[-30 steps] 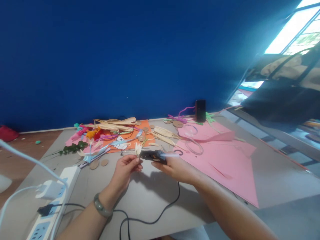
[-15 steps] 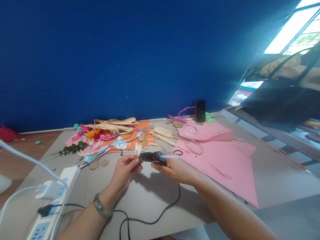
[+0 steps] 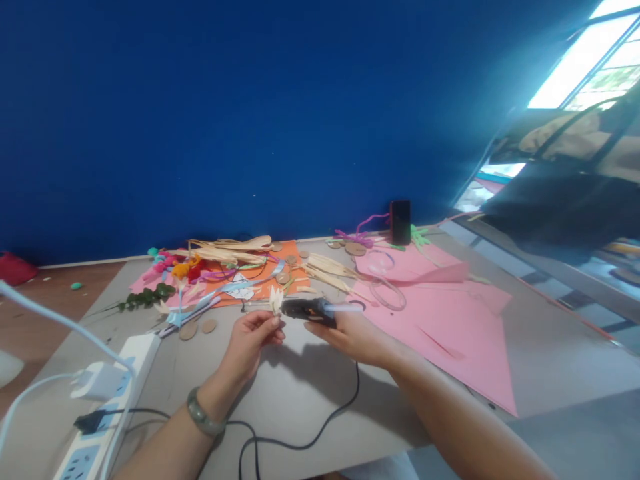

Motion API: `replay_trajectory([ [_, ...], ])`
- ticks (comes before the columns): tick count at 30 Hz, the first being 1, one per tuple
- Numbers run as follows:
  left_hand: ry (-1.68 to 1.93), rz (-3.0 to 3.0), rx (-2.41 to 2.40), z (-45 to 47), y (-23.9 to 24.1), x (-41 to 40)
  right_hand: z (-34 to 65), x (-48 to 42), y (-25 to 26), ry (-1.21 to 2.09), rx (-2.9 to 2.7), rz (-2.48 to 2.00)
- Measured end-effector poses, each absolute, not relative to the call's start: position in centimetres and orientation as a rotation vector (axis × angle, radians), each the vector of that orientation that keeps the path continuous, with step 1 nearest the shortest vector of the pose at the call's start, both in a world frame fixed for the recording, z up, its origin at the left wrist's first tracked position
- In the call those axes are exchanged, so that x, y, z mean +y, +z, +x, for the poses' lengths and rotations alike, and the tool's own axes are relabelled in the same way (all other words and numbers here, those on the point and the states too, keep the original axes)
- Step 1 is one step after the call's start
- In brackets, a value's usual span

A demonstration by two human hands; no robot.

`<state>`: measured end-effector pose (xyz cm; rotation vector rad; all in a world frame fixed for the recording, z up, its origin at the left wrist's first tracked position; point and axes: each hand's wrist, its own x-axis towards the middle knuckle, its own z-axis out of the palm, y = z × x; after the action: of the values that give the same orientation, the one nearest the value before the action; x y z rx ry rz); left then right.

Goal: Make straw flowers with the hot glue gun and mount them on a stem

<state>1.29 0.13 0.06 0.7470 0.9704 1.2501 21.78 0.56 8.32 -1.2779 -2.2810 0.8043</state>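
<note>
My left hand (image 3: 257, 340) pinches the base of a small cream flower-like piece with pointed petals (image 3: 275, 300), which stands upright above the fingertips. My right hand (image 3: 357, 340) is wrapped round a black hot glue gun (image 3: 309, 311), with a translucent glue stick (image 3: 345, 308) poking out of its back end. The gun's front end points left, close beside the petals; whether it touches them I cannot tell. A black cord (image 3: 345, 407) runs down from the gun across the grey table.
A white power strip (image 3: 137, 350) with plugs lies at the left. Behind my hands are orange paper (image 3: 300, 277), straw-coloured strips (image 3: 235, 252) and wooden discs (image 3: 209, 325). Pink paper (image 3: 450, 327) covers the right. A dark phone (image 3: 400, 223) stands against the blue wall. Another person (image 3: 555, 200) is at the right.
The glue gun and my right hand have shifted slightly right, and the gun's tip has drawn a little away from the petals. My left hand has barely moved.
</note>
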Motion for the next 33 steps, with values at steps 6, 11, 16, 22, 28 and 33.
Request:
replay_trajectory([
  [6,1.264,0.742,0.952,1.26,-0.32,0.16,21.99,0.6,8.26,0.828,-2.242,-1.278],
  [11,1.256,0.754,0.951,1.25,-0.5,0.16,21.87,0.55,8.22,0.843,-2.282,-1.293],
  [16,1.262,0.755,0.939,1.3,-0.48,0.17,21.83,0.56,8.06,0.863,-2.297,-1.316],
  [22,1.257,0.753,0.952,1.35,-0.23,0.12,21.9,0.59,7.99,0.886,-2.236,-1.278],
  [28,1.236,0.705,0.935,1.37,-0.46,0.13,21.81,0.67,8.06,0.903,-2.205,-1.284],
  [33,1.22,0.67,0.921,1.46,-0.62,0.2,21.7,0.75,8.15,0.914,-2.18,-1.258],
])
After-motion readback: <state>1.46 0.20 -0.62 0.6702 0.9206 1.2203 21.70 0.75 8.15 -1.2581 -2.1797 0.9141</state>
